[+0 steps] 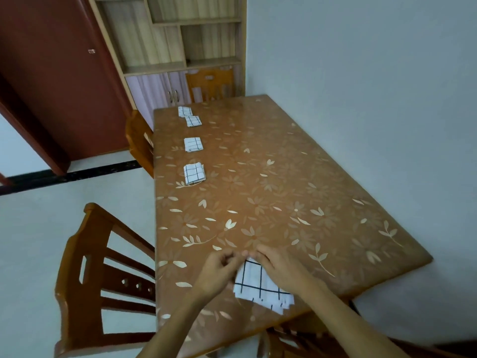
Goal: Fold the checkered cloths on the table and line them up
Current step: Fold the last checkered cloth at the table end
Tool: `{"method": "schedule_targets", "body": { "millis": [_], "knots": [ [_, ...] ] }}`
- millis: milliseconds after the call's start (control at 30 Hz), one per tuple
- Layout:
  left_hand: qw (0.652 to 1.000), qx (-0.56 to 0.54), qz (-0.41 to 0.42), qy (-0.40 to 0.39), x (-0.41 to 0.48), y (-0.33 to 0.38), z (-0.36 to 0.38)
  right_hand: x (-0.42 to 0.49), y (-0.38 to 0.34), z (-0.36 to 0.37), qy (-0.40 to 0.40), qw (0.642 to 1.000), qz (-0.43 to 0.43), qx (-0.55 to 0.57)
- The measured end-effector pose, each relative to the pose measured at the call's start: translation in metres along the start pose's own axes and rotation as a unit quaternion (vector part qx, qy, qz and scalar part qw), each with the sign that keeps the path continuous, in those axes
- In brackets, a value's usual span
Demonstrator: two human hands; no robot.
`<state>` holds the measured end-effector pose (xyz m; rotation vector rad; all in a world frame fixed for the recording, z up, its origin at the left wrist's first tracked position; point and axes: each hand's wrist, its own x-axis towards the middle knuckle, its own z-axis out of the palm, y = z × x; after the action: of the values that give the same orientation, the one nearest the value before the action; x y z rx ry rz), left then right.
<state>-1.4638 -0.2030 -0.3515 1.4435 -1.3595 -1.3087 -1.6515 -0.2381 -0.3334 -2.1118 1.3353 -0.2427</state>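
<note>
Checkered cloth (258, 282) on the go, and it's sitting right at the near end of the table (296, 182), close to the left edge and partly folded, with stepped layers showing along its near-right side. Your left hand (219, 270) has its fingers curled in and pinches the far corner of the checkered cloth. Your right hand (278, 267) lies across the top of it, fingertips meeting the left's at that same corner. Whether the right is pinching or only pressing, I cannot tell from here. Up the left side of the table runs the row of folded cloths (193, 144), four squares. The two farthest look to be touching corner to corner, and the nearer two (194, 173) are spaced well apart. So you're in the folding step on what looks like the last loose piece, with the lining-up not yet done for it. My read on the next move: bring that pinched corner over to square the layers, since the near edges are fanned out unevenly. Press it flat, then carry it up the left side to the open spot just this side of the nearest square. Watch the glossy floral cover, where a thin folded cloth may well slide or spring open as you let go.
</note>
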Motion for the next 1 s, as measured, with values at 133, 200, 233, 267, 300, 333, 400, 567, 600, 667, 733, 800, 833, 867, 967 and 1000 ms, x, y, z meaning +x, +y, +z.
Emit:
{"method": "schedule_targets", "body": {
  "millis": [133,200,233,267,300,333,400,567,600,667,733,800,833,867,967,1000],
  "knots": [
    [0.999,0.013,0.029,0.023,-0.005,0.02,0.009,-0.016,0.002,-0.024,0.009,0.999,0.0,0.041],
    [0.999,0.007,0.031,0.003,-0.012,0.027,0.016,-0.026,0.004,-0.035,0.02,0.999,-0.007,0.033],
    [0.999,0.005,0.031,-0.009,-0.016,0.029,0.019,-0.033,0.004,-0.039,0.027,0.999,-0.009,0.032],
    [0.999,0.004,0.03,-0.019,-0.02,0.033,0.023,-0.039,0.005,-0.042,0.034,0.999,-0.013,0.033],
    [0.999,0.002,0.03,-0.028,-0.025,0.036,0.026,-0.045,0.005,-0.043,0.04,0.999,-0.013,0.028],
    [0.999,0.001,0.028,-0.033,-0.03,0.039,0.03,-0.051,0.005,-0.046,0.043,0.999,-0.013,0.024],
    [0.999,0.001,0.02,-0.04,-0.04,0.044,0.035,-0.064,0.005,-0.045,0.047,0.999,-0.013,0.02],
    [0.997,0.053,0.044,-0.021,-0.068,0.056,0.049,-0.096,-0.009,-0.051,0.073,0.996,-0.042,0.005],
    [0.997,0.059,0.055,0.006,-0.075,0.057,0.051,-0.101,-0.014,-0.052,0.071,0.996,-0.05,0.0],
    [0.993,0.065,0.079,0.057,-0.085,0.056,0.05,-0.109,-0.022,-0.055,0.071,0.996,-0.05,0.011],
    [0.989,0.08,0.097,0.081,-0.094,0.052,0.046,-0.111,-0.024,-0.053,0.076,0.995,-0.035,0.047],
    [0.985,0.089,0.098,0.111,-0.103,0.05,0.042,-0.11,-0.023,-0.049,0.087,0.994,-0.032,0.065],
    [0.982,0.092,0.102,0.128,-0.107,0.051,0.039,-0.11,-0.024,-0.047,0.09,0.994,-0.029,0.062],
    [0.979,0.098,0.106,0.14,-0.111,0.052,0.036,-0.11,-0.028,-0.045,0.091,0.994,-0.028,0.059],
    [0.973,0.115,0.124,0.158,-0.12,0.053,0.024,-0.114,-0.043,-0.04,0.099,0.989,-0.028,0.104],
    [0.971,0.117,0.129,0.164,-0.121,0.052,0.018,-0.114,-0.048,-0.037,0.106,0.985,-0.025,0.133]
  ]
}}
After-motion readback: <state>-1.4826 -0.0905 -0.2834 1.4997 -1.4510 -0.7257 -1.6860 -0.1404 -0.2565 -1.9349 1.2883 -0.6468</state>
